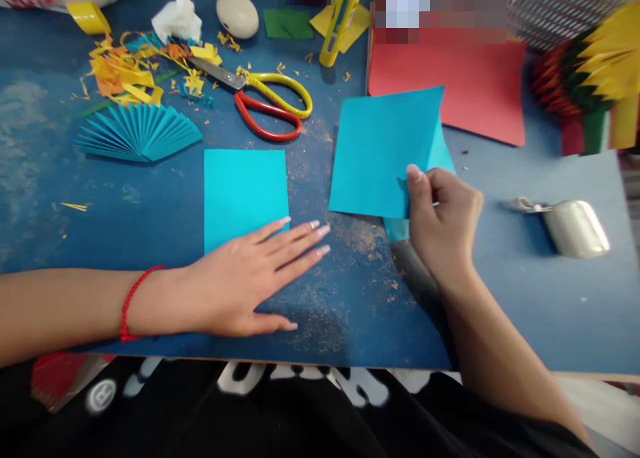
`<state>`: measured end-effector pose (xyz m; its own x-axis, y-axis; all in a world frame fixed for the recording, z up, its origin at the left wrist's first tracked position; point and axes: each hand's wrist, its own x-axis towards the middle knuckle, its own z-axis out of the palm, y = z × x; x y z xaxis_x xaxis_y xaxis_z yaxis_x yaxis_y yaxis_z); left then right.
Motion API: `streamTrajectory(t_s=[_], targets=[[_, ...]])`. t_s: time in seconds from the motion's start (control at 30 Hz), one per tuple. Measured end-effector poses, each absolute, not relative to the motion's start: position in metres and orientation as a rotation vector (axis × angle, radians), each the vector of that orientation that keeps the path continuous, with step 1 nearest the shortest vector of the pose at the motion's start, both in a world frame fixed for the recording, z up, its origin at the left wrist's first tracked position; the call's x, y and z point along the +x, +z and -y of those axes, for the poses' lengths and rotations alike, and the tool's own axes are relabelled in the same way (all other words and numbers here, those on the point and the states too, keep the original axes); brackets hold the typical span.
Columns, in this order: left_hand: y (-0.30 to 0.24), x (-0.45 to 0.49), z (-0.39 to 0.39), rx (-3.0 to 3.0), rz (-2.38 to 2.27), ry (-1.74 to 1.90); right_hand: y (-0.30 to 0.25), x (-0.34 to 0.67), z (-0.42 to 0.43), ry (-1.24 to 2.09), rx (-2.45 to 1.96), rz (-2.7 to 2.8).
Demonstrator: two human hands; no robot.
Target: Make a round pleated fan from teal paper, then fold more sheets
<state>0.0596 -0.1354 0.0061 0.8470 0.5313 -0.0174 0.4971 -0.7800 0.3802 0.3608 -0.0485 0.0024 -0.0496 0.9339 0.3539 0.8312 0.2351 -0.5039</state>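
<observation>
Blue sheet: right of the scissors, lower corner bent, lifted off the table.
Right hand: grasping that sheet's edge between thumb and fingers.
Left hand: released, lying flat below the scissors, fingers spread, fingertips over a second blue sheet.
Paper fan: blue, pleated, left of the scissors.
Glue stick: beyond the scissors.
Red paper: right of the scissors.

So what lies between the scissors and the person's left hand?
Between the scissors and the left hand, the head view shows a sheet of turquoise paper.
</observation>
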Motion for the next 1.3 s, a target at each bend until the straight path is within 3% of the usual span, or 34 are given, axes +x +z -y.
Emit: streamTrajectory(t_s=[0.13, 0.2, 0.37, 0.97, 1.3], targets=[[0.008, 0.064, 0.151, 2.587, -0.426, 0.104, 0.000, 0.348, 0.055, -0.041, -1.416, 1.777], [0.008, 0.066, 0.161, 2.593, -0.259, 0.137, 0.002, 0.329, 0.071, -0.012, -1.281, 2.083], [0.003, 0.067, 0.179, 2.601, -0.090, 0.259, 0.007, 0.292, 0.097, 0.072, -0.409, 2.669], [0.002, 0.067, 0.180, 2.575, -0.108, 0.266, 0.001, 0.290, 0.097, -0.145, -0.268, 2.585], [0.005, 0.067, 0.187, 2.580, -0.101, 0.204, -0.002, 0.288, 0.098, 0.039, -0.366, 2.580]])
